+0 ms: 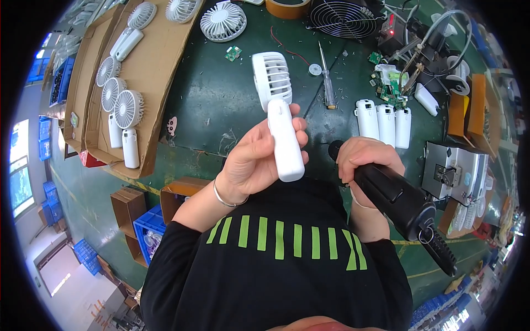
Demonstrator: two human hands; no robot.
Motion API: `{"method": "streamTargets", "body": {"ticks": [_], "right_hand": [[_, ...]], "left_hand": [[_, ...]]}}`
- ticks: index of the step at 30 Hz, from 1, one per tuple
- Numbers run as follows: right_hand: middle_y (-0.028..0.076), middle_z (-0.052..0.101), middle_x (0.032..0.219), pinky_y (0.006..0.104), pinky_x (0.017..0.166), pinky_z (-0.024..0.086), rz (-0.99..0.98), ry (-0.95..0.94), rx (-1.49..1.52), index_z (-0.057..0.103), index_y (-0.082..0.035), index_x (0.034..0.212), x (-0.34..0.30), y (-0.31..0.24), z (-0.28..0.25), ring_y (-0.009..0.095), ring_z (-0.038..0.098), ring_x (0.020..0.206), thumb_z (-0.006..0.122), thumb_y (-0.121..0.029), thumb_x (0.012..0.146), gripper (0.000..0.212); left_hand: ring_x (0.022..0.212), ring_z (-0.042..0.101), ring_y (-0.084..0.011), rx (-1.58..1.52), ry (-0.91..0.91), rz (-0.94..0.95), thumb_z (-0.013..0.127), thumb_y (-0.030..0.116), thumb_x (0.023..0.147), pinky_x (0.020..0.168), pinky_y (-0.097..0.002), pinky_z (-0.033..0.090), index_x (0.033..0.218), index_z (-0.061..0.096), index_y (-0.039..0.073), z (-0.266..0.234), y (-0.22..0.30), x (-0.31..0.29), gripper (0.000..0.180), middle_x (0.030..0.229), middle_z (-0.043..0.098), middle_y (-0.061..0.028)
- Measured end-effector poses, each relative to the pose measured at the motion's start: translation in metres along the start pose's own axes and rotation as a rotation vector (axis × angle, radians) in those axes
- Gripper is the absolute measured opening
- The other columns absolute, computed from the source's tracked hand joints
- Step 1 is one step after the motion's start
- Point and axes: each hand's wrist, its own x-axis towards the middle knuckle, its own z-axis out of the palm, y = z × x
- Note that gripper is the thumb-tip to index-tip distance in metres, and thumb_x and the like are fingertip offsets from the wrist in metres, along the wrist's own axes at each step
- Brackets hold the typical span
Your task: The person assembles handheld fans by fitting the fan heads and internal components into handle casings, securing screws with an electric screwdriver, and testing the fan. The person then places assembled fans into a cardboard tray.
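My left hand (pixel 247 157) is closed round the handle of a white handheld fan (pixel 287 143), thumb on one side and fingertips on the other. The fan's slatted head points away from me, above the dark green bench. In my right hand (pixel 369 157) is a black electric screwdriver (pixel 395 193), with a coiled cord at its rear end. Its dark tip end shows beside my fingers, apart from the fan. Three white fan handle housings (pixel 386 126) stand side by side just beyond my right hand.
At the left, a cardboard tray (pixel 144 94) holds several white fans. Another fan head (pixel 223 23) lies at the back, near a black fan with a wire grille (pixel 345 19). A hand screwdriver (pixel 327 80), green circuit boards (pixel 393 91) and a metal box (pixel 454 172) sit on the right.
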Motion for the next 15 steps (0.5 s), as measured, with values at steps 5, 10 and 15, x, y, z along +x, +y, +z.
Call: {"method": "streamTargets", "body": {"ticks": [5,10,15], "right_hand": [[0.005,0.055,0.056,0.0293,0.047,0.041,-0.021,-0.003,-0.024,0.054,-0.003,0.096,-0.002,0.002,-0.001,0.018,0.053,0.046,0.058,-0.016,0.092,0.014],[0.005,0.055,0.057,0.0293,0.047,0.042,-0.033,-0.03,-0.018,0.054,-0.003,0.096,-0.002,0.003,-0.003,0.018,0.053,0.047,0.058,-0.016,0.092,0.015],[0.005,0.055,0.057,0.0292,0.046,0.041,-0.032,-0.029,-0.022,0.054,-0.003,0.096,-0.001,0.003,-0.003,0.017,0.053,0.046,0.058,-0.017,0.092,0.016]], "left_hand": [[0.11,0.058,-0.022,0.653,0.149,0.114,0.072,-0.003,0.076,0.095,-0.04,0.049,0.138,0.03,0.007,0.019,-0.009,-0.001,0.076,0.114,0.054,-0.0106],[0.108,0.059,-0.0225,1.034,0.217,0.135,0.073,-0.004,0.075,0.095,-0.038,0.048,0.138,0.027,0.005,0.027,-0.011,0.0,0.079,0.111,0.055,-0.0119],[0.103,0.058,-0.0217,1.077,0.183,0.156,0.072,-0.003,0.073,0.091,-0.0373,0.047,0.138,0.028,0.006,0.02,-0.011,0.0,0.079,0.107,0.055,-0.0111]]}}
